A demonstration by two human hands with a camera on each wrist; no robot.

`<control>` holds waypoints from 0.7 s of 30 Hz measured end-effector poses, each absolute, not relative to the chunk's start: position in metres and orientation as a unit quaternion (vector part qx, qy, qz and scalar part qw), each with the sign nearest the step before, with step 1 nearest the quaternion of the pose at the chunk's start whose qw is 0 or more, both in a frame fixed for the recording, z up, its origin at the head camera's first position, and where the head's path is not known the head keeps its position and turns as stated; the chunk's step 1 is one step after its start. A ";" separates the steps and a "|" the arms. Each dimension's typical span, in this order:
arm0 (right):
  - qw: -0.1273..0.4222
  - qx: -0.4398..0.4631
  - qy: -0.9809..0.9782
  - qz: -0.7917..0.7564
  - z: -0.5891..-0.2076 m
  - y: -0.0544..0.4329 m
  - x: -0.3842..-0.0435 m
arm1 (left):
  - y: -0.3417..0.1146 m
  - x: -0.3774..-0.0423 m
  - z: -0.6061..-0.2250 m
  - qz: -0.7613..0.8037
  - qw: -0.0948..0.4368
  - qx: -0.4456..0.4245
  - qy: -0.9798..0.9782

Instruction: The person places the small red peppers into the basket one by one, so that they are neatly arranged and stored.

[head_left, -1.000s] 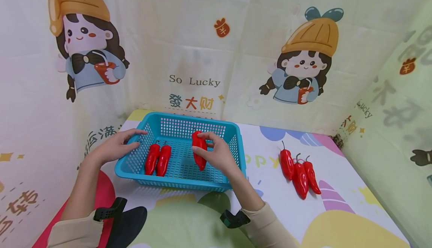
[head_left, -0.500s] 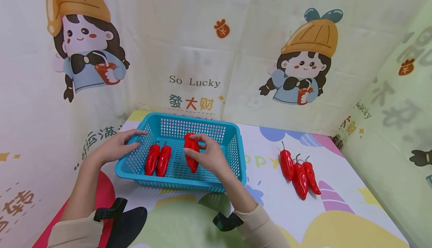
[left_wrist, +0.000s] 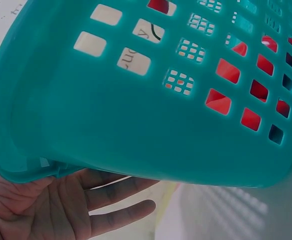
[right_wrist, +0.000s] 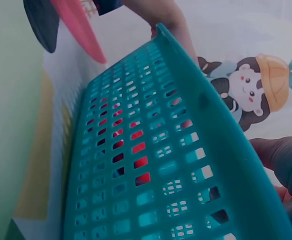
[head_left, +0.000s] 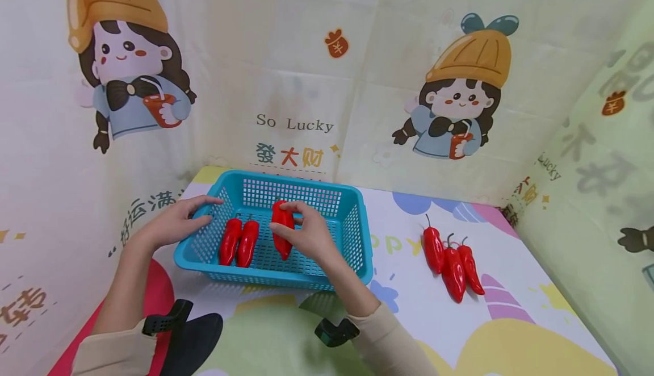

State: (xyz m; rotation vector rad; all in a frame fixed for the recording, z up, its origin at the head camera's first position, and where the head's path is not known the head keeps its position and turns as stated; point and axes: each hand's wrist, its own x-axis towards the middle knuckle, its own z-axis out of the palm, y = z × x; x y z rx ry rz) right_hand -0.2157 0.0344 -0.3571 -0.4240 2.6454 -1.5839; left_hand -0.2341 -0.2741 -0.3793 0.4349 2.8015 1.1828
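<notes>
A teal plastic basket (head_left: 276, 278) with perforated walls stands on the table. My left hand (head_left: 180, 221) holds its left rim, the thumb reaching over the edge; in the left wrist view, several fingers (left_wrist: 123, 215) stretch along the outside. Inside, toward the left, two red chili peppers (head_left: 248, 244) lie side by side. Just right of them, my right hand (head_left: 309, 232) pinches another red chili pepper (head_left: 281, 231) between thumb and fingers, within the basket's outline. Whether this pepper touches the basket floor cannot be told. The right wrist view shows mostly the basket's wall (right_wrist: 135, 150).
Three more red chili peppers (head_left: 453, 274) lie close together on the table to the right of the basket. The table wears a colourful printed cloth (head_left: 516, 342). A printed curtain (head_left: 357, 80) hangs behind and along both sides.
My right hand has moved left inside the basket with its chili pepper, closer to the two lying peppers. The left hand and the basket have stayed in place.
</notes>
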 end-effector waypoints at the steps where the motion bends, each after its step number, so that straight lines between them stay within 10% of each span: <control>1: 0.014 -0.136 0.851 -0.507 -0.358 0.034 -0.216 | -0.274 -0.234 -0.379 0.385 0.035 0.142 0.911; 21: 0.046 -0.136 0.841 -0.522 -0.362 0.033 -0.217 | -0.273 -0.235 -0.379 0.387 0.034 0.143 0.910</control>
